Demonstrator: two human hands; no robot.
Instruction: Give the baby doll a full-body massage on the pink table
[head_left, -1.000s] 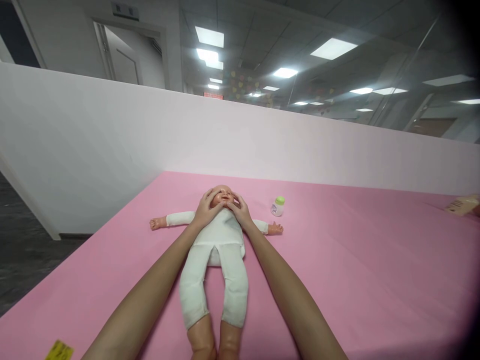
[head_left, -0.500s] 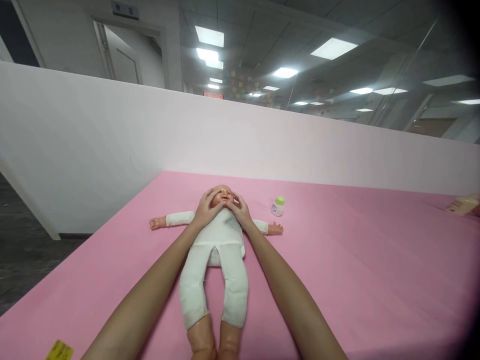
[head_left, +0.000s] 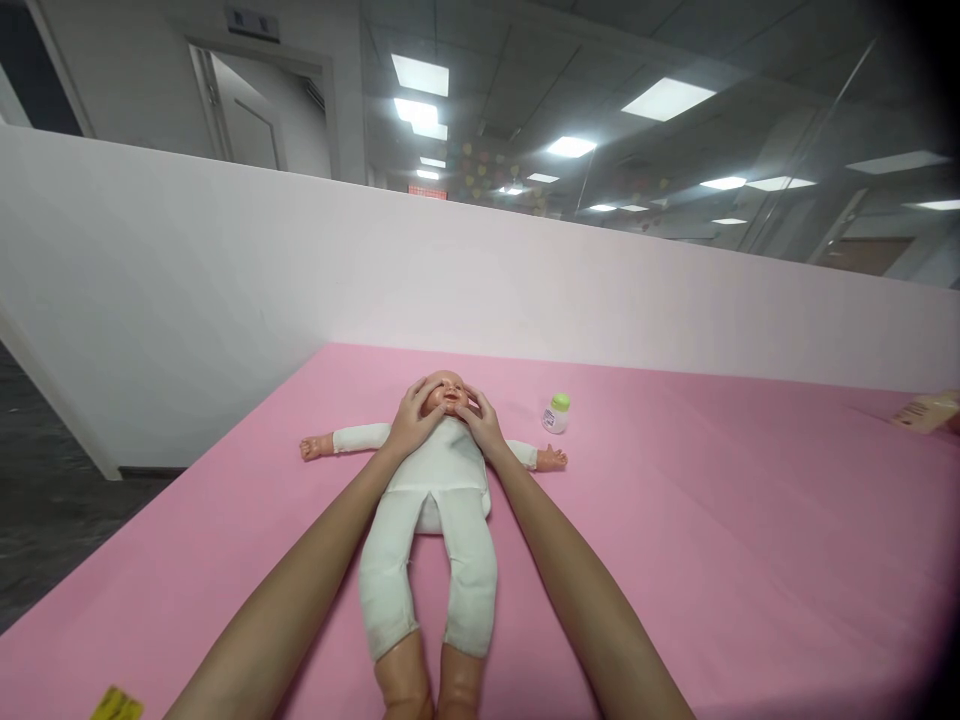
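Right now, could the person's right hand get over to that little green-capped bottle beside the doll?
Probably yes. The right hand rests on the doll's head, and the green-capped bottle stands upright on the pink mat just off to that side, past the doll's arm, with only bare mat between them.

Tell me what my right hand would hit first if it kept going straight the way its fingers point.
The right hand already rests on the doll's head, so the head comes first. Beyond it lies bare pink mat, then the white partition wall; depth is hard to judge.
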